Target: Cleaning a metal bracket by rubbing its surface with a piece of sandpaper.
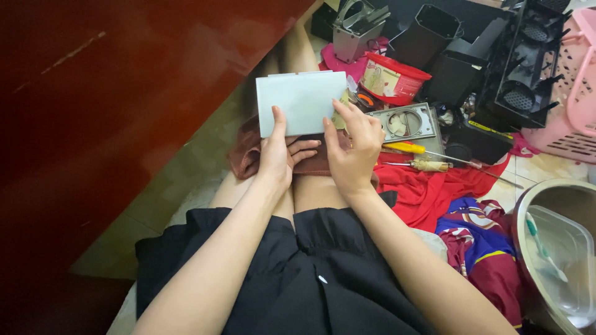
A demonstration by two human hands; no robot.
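Resting over the knees, the pale panel (302, 101) looks light, stiff and slick, best held by its edges, as the left hand (277, 155) and right hand (352, 147) pinch its lower rim.

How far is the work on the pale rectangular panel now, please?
Done: a grey metal plate with a round opening lies apart on the red cloth, beside two screwdrivers. In hand: the left hand and right hand grip the pale panel above the knees. Left: black housings lie scattered, unassembled. The panel's far side is hidden.
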